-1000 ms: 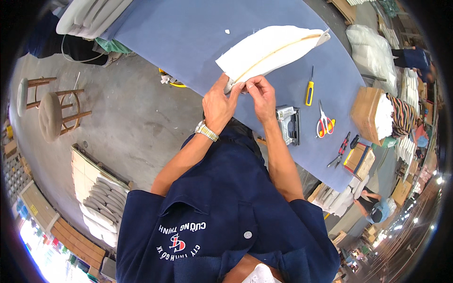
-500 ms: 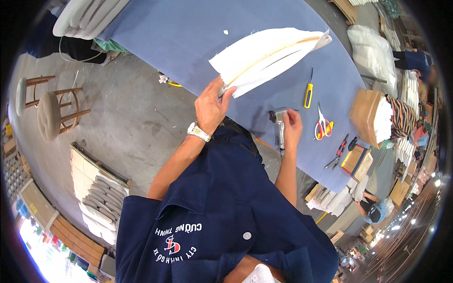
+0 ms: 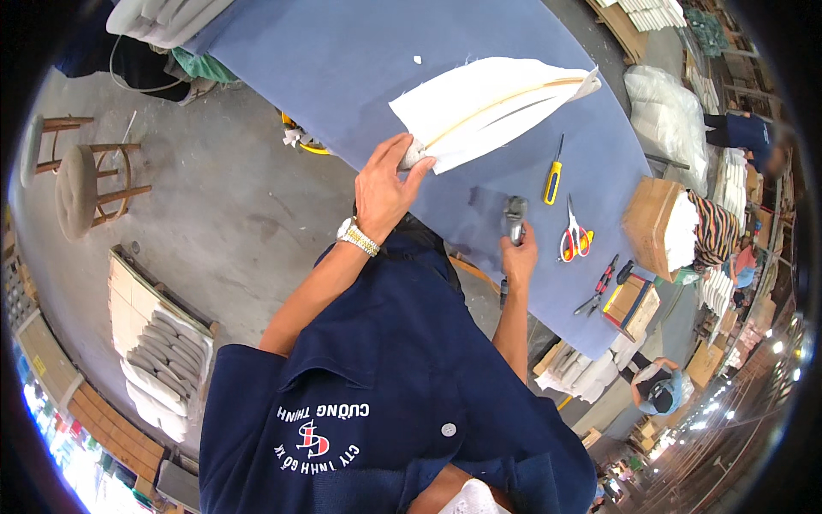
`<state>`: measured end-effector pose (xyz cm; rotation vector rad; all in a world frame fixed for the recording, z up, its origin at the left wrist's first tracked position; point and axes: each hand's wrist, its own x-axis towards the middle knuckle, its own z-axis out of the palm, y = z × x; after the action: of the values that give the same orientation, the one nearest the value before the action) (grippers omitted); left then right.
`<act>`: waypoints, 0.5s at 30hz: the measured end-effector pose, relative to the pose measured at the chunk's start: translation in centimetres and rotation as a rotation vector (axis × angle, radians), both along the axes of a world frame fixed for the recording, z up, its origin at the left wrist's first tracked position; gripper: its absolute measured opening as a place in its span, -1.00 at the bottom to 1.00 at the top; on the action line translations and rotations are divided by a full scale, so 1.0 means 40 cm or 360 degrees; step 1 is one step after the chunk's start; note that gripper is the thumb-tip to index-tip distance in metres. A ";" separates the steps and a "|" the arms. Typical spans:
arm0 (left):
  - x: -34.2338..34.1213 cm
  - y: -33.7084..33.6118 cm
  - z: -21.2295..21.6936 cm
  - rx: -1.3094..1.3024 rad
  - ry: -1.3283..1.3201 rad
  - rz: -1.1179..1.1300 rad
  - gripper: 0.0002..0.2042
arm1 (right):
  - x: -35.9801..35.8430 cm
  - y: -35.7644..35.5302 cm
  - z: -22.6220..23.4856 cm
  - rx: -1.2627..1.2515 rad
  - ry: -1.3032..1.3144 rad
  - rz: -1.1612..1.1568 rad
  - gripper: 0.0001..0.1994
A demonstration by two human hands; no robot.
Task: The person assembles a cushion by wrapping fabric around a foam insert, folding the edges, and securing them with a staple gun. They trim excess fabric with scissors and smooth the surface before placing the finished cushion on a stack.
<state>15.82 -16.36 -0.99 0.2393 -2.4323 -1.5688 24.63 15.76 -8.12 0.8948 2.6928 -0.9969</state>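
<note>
White fabric (image 3: 479,90) extends forward and rightward from the left grip (image 3: 385,193).

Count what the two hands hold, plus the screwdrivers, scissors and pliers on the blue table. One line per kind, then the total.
White cloth piece, in the left hand: 1
Silver tool, in the right hand: 1
Screwdriver, yellow-handled: 1
Scissors: 1 pair
Pliers, red-and-black handles: 1 pair
Total: 5
</note>
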 end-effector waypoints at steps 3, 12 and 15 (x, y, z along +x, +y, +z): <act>0.002 -0.015 -0.011 -0.0334 0.0197 -0.0024 -0.56 | -0.015 -0.063 0.134 -0.0543 0.0227 -0.0141 -0.65; 0.009 -0.007 -0.026 -0.0173 0.0154 -0.0011 -0.64 | -0.127 -0.316 0.346 -0.1164 0.0429 0.0356 -0.65; 0.004 -0.009 -0.032 -0.0181 0.0203 -0.0007 -0.64 | -0.163 -0.341 0.339 -0.1178 0.0388 0.0494 -0.66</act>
<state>16.00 -16.74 -2.27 0.1100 -2.4141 -1.3966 18.13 2.13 5.44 0.2149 2.2009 -1.9026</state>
